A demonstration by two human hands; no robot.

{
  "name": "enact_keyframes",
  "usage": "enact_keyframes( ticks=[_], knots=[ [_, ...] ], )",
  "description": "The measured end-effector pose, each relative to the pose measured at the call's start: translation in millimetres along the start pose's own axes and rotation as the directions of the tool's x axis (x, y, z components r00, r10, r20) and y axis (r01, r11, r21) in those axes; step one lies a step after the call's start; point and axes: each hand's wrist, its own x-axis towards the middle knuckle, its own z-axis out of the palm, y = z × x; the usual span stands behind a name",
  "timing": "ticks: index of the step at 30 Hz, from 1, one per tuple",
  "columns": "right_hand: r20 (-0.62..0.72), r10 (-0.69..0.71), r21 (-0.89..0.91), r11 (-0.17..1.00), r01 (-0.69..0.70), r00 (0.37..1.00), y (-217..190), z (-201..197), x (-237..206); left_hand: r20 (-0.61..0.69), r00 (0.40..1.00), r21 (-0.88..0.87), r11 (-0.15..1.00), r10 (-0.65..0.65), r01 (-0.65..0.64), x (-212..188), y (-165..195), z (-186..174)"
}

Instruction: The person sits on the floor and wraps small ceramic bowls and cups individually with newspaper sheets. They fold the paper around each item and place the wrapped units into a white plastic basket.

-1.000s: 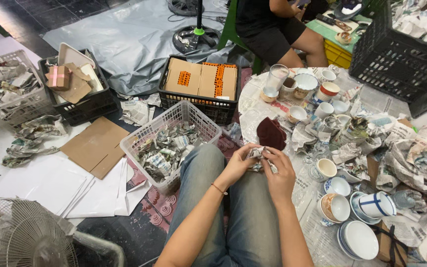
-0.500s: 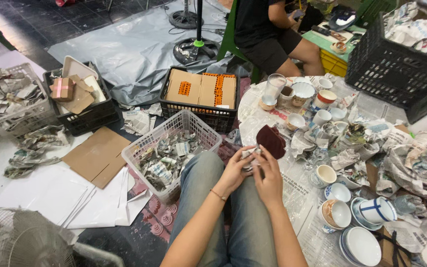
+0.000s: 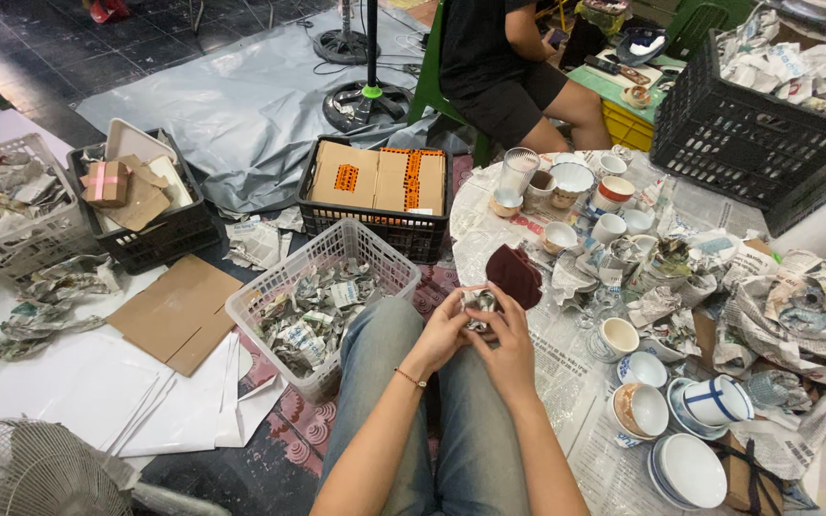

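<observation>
both hands are together over the lap, just past the knees. the left hand (image 3: 444, 334) cups a small newspaper-wrapped piece (image 3: 480, 308) from the near side, and the right hand (image 3: 509, 352) closes on it from the other, fingers curled round it, so both grips are shut on that one bundle. what is inside the paper i can't make out from here, maybe a small cup. a dark red cloth (image 3: 513, 274) sticks up just behind the bundle, touching the right hand's fingertips.

to the left of the knees stands a white plastic basket (image 3: 284, 287) full of crumpled newspaper scraps. behind it a black crate (image 3: 375, 225) carries flat cardboard boxes with orange print. further left, another black crate (image 3: 150, 239) holds cardboard pieces, and a white basket (image 3: 11, 248) at the edge is stuffed with paper. flat cardboard sheets (image 3: 179, 311) and white sheets (image 3: 97, 401) lie on the floor.

to the right, spread newspaper (image 3: 566, 373) covers the floor, crowded with crockery: a stack of white bowls (image 3: 688, 470), a blue-striped cup (image 3: 714, 399), a brown-lined bowl (image 3: 641, 409), a clear glass tumbler (image 3: 518, 172). a big black crate (image 3: 748, 143) of wrapped things sits beyond. another person (image 3: 509, 67) sits on a green chair at the top. a fan guard (image 3: 31, 473) shows bottom left.
</observation>
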Motion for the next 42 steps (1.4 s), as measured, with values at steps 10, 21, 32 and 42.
enact_keyframes(
  ticks=[10, 21, 32, 42],
  knots=[
    [-0.178, 0.003, 0.173, 0.985, 0.028, 0.984, 16.1, 4.4, -7.9, 0.172, 0.985, -0.043, 0.999, -0.014, 0.022, -2.1, 1.5, 0.1],
    [-0.055, 0.162, 0.412, 0.902, -0.125, 0.985, 45.2, 9.9, -5.4, 0.208, 0.978, -0.051, 0.998, -0.026, 0.038, -3.3, 1.9, 6.9],
    [-0.104, 0.185, 0.432, 0.894, -0.124, 0.977, 8.3, -3.6, -3.7, 0.103, 0.994, 0.077, 0.997, 0.024, -0.032, -4.3, -1.7, 6.6],
    [-0.081, 0.195, 0.454, 0.88, -0.138, 0.977, 19.8, 2.8, -7.9, 0.137, 0.99, 0.102, 0.995, -0.015, 0.001, -6.3, 0.4, 7.8]
  ],
)
